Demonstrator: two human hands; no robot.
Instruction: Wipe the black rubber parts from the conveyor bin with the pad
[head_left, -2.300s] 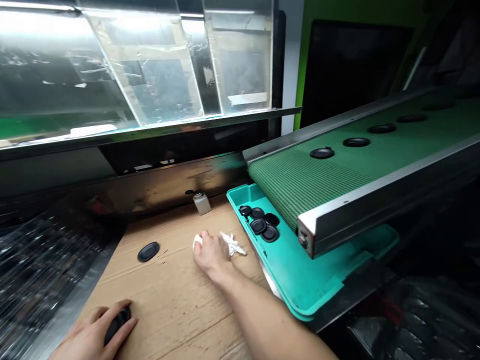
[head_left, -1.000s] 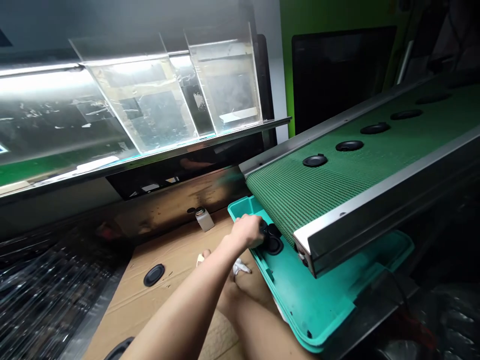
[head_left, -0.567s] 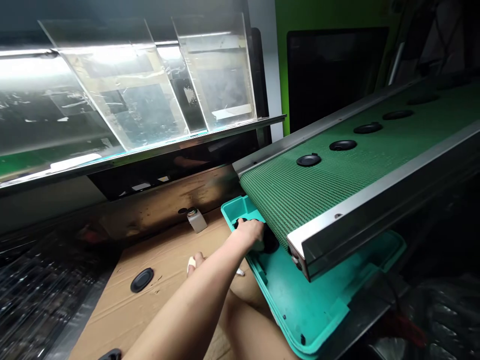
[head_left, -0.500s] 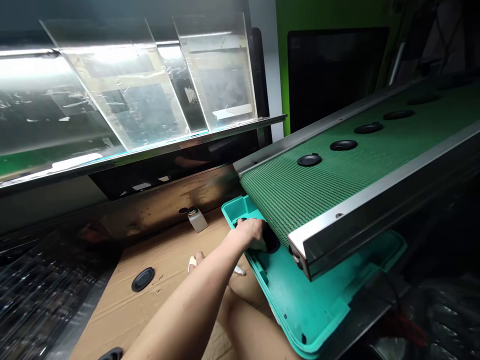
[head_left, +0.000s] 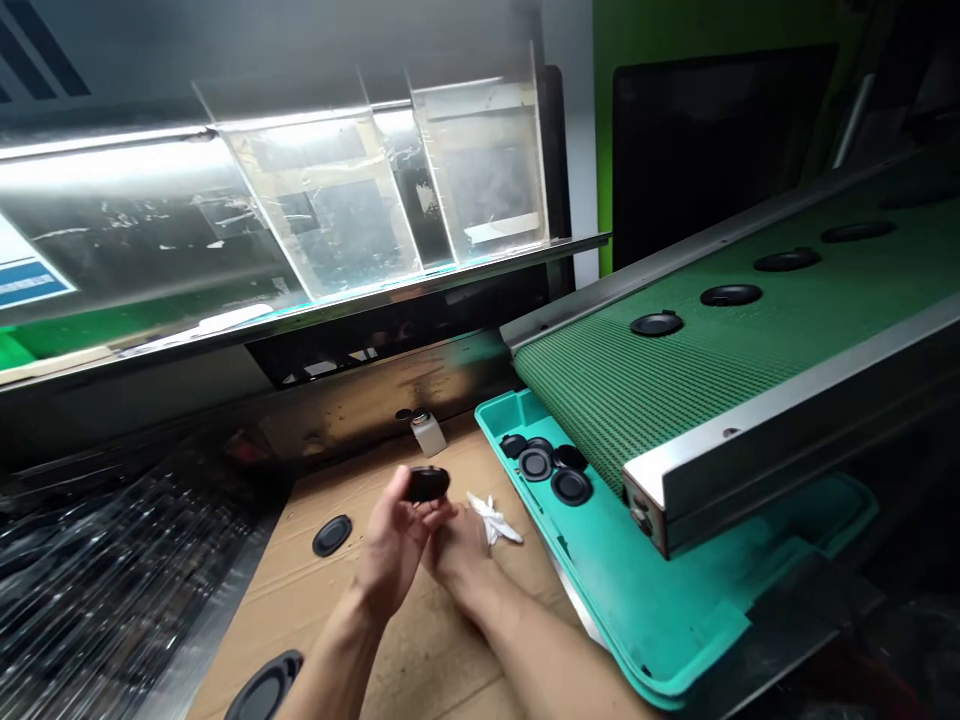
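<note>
My left hand (head_left: 390, 545) pinches a black round plastic lid (head_left: 427, 484) between thumb and fingers, raised above the cardboard. Close beside it, my right hand (head_left: 457, 545) is closed and partly blurred, its fingers just below the lid. A crumpled white cloth (head_left: 496, 522) sticks out on the right side of that hand and seems gripped in it. Several similar black lids (head_left: 571, 486) lie in the teal tray (head_left: 630, 610), under the conveyor's end. Another black lid (head_left: 331, 536) rests on the cardboard (head_left: 360, 620) to the left, and a larger black piece (head_left: 264, 688) lies nearer me.
A green conveyor belt (head_left: 600, 380) with metal side rails carries a row of black lids (head_left: 657, 323). A small whitish bottle (head_left: 429, 435) stands at the cardboard's back edge. Clear plastic bags (head_left: 112, 560) fill the left side. A lit machine with clear panels (head_left: 330, 210) stands behind.
My left hand has come out of the teal tray, bringing a black lid over to my right hand. Lids on the belt have moved toward the tray. The view has shifted slightly.
</note>
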